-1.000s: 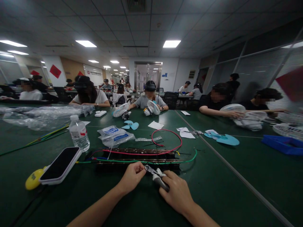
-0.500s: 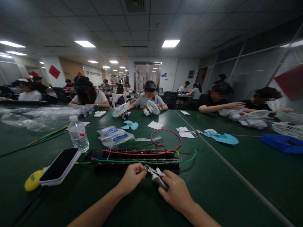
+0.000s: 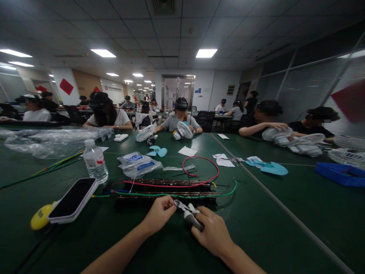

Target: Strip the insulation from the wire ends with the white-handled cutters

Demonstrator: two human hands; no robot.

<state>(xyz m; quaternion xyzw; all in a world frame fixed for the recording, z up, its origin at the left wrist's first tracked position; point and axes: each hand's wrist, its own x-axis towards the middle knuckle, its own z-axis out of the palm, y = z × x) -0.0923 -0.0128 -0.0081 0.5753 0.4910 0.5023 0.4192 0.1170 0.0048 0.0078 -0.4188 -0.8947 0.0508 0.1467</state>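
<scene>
Ceiling lights (image 3: 207, 53) shine over a large room where several people sit working, and a dark green counter (image 3: 256, 236) fills the foreground. Two long dark strips (image 3: 137, 202) lie side by side on it, with a red wire (image 3: 218, 171) running along the far one and looping up beyond it, and a green wire (image 3: 235, 185) lying along the near one and curving past its right end. Just on the near side of the strips, the right hand (image 3: 212, 230) is wrapped around the grey-and-white handles of a pair of pliers (image 3: 191, 219), whose tip points toward the strips' near edge and the other hand. There the left hand (image 3: 159, 213) has its fingers drawn together beside the tip; whether they pinch something small cannot be told. Left of the strips are a phone (image 3: 72, 199) and a water bottle (image 3: 95, 161); beyond them lie a plastic bag (image 3: 139, 164) and a blue fan blade (image 3: 157, 151).
</scene>
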